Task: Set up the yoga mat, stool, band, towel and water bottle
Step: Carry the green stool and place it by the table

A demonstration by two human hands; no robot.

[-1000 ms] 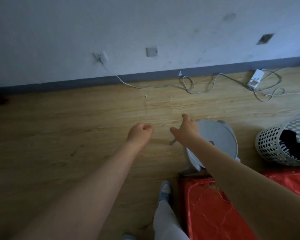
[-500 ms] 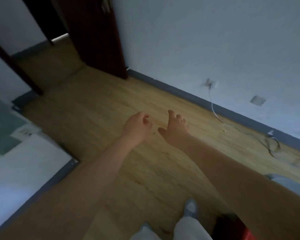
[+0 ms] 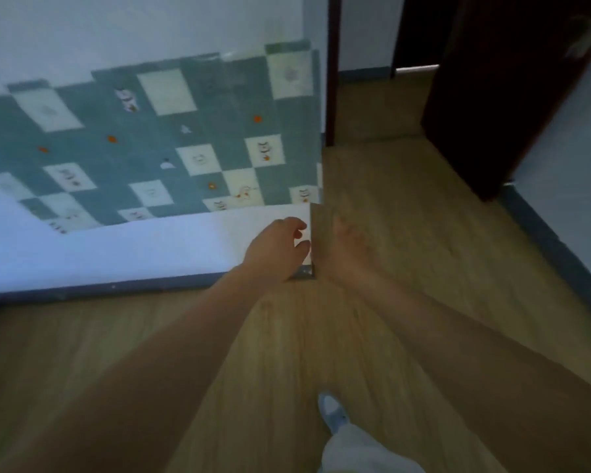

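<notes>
Starting nearest the camera, a pale trouser leg [image 3: 362, 448] and a light-coloured shoe [image 3: 333, 413] are seen on the wooden floor [image 3: 219, 353], with both bare forearms stretched forward above it. The left hand [image 3: 275, 249] is held in front of the corner of the wall [image 3: 151, 244], fingers loosely curled and half open, nothing gripped; whether the wall is touched cannot be told. The right hand [image 3: 350, 249] is seen just right of that corner, blurred by motion, over bare floor; it appears empty, but whether it is open or closed cannot be told. A grey skirting board [image 3: 99, 288] is run along the foot of the wall. Higher on the wall, a green and cream checkered panel [image 3: 171, 138] with small orange dots and cat figures is shown, plain white above it. Right of the corner and farther back, a dark door frame [image 3: 331, 70] is seen, then a dark open door [image 3: 498, 97], with more floor beyond the opening. None of the task's items, mat, stool, band, towel or bottle, is visible here.
</notes>
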